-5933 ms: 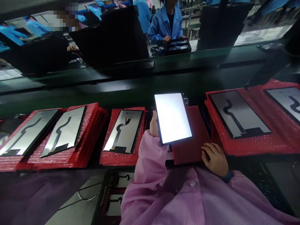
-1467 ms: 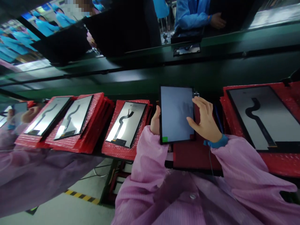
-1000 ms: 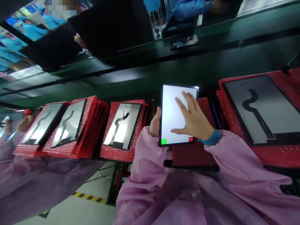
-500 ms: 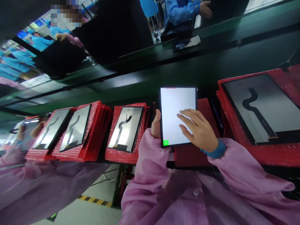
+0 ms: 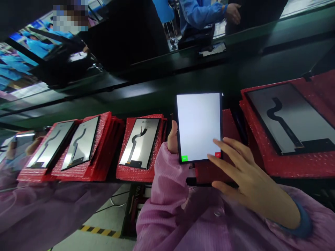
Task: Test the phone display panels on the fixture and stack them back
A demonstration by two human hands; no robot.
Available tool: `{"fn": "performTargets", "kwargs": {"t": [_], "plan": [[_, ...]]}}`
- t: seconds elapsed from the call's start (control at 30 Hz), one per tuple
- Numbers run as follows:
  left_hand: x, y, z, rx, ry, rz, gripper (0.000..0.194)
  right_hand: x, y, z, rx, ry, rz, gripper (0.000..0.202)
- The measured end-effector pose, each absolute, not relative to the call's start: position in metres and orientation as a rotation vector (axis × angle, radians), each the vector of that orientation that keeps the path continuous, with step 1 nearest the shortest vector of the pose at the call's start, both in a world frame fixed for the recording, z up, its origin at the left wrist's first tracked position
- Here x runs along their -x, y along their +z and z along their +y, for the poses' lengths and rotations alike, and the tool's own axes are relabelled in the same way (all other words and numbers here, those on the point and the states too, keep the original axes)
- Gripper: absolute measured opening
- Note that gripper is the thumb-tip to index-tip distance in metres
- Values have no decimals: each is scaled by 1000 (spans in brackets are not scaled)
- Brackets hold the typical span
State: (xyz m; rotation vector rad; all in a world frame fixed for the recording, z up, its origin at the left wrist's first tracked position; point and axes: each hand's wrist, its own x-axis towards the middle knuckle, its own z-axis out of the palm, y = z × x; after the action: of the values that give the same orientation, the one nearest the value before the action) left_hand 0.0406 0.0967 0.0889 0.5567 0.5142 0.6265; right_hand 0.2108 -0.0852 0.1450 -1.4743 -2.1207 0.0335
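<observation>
Your left hand (image 5: 172,137) had the lit white rectangular screen with a thin black rim (image 5: 199,122) by its left edge. Thumb lay along the side; the other fingers were hidden behind, so it read as a grasp with support from the back, exact finger spread not tellable. That side hold seemed chosen to leave the whole glowing face uncovered and turned up at you.

Screen location: close in front of your body, overlapping the dark red flat pad (image 5: 229,123) in view; whether it touched the pad, couldn't tell. A small green rectangle (image 5: 184,158) sat in its lower left corner, a small red rectangle (image 5: 217,154) in the lower right.

Your right hand (image 5: 243,174) was loose, fingers spread, grasping nothing. Fingertips overlapped the screen's lower right corner; contact couldn't be told. Coming in low from the right, it blocked little of the face. A blue wrist band (image 5: 302,221) circled that wrist, perhaps against static.

To your left, a silver rectangular panel with a black curved ribbon cable (image 5: 142,144) lay on a red bubble-wrap stack (image 5: 136,175); to your right, a larger-looking grey panel with a similar black ribbon (image 5: 293,116) lay on red bubble-wrap sheets (image 5: 282,169). Wrap underneath was likely cushioning; ribbons uppermost probably kept them from being pinched.
</observation>
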Motion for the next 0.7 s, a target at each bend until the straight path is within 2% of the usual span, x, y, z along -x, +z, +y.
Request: {"fn": "performTargets", "kwargs": {"t": [0.17, 0.23, 0.4, 0.53, 0.7], "plan": [[-37, 86, 96, -563, 636, 457, 86, -232, 195, -81, 1103, 494, -2339, 41], [-35, 82, 97, -580, 657, 413, 83, -242, 210, -59, 1177, 526, -2295, 33], [-32, 78, 101, -575, 681, 326, 78, -260, 207, 26, 1951, -121, -1690, 44], [-32, 83, 97, -587, 672, 337, 77, -268, 191, 58, 2097, -31, -1740, 33], [-35, 84, 93, -585, 661, 342, 78, -257, 196, 48, 2224, -247, -1740, 32]]}}
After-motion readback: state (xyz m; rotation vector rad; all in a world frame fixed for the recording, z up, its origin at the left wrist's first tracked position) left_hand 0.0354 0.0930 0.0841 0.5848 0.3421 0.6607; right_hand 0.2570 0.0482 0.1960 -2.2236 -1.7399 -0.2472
